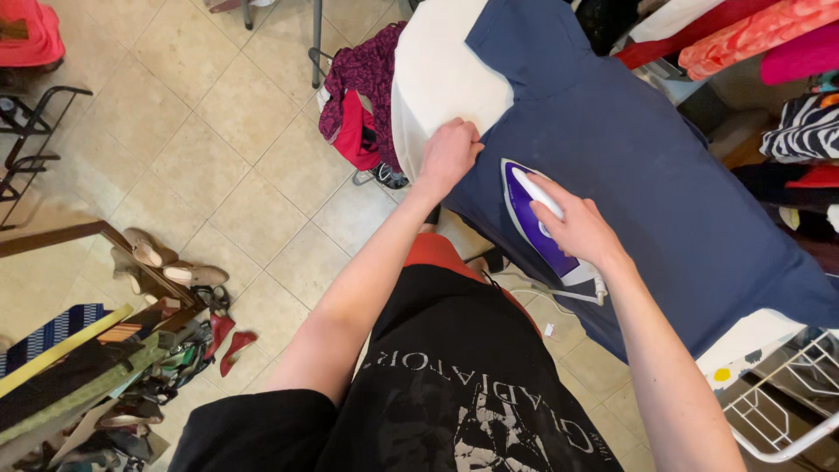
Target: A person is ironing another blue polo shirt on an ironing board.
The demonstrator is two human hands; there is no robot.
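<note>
Your right hand (581, 229) wraps its grip closed around the white handle of the purple and white iron (540, 223), which sits soleplate down on the navy garment (629, 157). The iron lies near the garment's edge closest to you, its pointed nose aimed away from you toward the white cover of the ironing board (437, 74). A white cord (559, 293) trails from the iron's heel, just below your wrist, and runs along the garment's near edge.

Your left hand (447, 156) sits just beside the iron, up and to its left. Its fingers are curled shut, pinching the garment's edge where the navy cloth meets the bare white board cover. The two hands are near each other but apart.

The garment is spread flat across the surface of the board and covers most of it; the white cover shows only beyond the iron's nose and at the far corner below your right forearm, where a small yellow and dark print peeks out.

A small white tag (550, 329) lies on the tiled floor (218, 149) just under the iron's heel. Left of the iron, past the board's edge, a maroon patterned cloth (367, 74) hangs with a red piece beneath it. Far left of the iron, shoes (188, 275) crowd beside a wooden frame. A white wire basket (786, 411) stands well to the iron's lower right.
</note>
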